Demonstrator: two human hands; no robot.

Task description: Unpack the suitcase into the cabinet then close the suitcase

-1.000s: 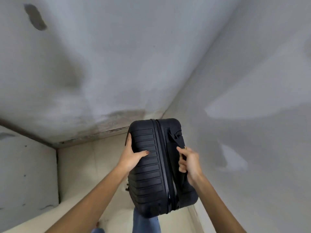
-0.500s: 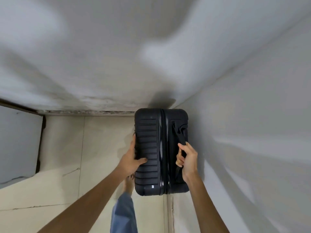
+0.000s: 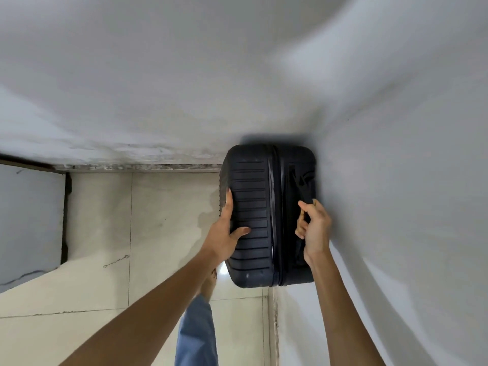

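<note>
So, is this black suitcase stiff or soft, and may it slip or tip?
Probably stiff: the suitcase keeps its box shape under the left hand. Perhaps slippery, since the shell looks glossy, though its ribs could help grip. Being narrow, it might tip, so the right hand on the handle seems useful.

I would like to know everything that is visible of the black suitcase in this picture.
The suitcase is black and hard-shelled, plastic by its look, with rounded corners and horizontal ribs. It is closed; a glossy zipper seam runs along it. It is in the corner of two grey walls, over a tiled floor; whether it rests there is hidden. The left hand lies against its left edge, thumb on the ribs; the right hand grips its dark handle.
</note>
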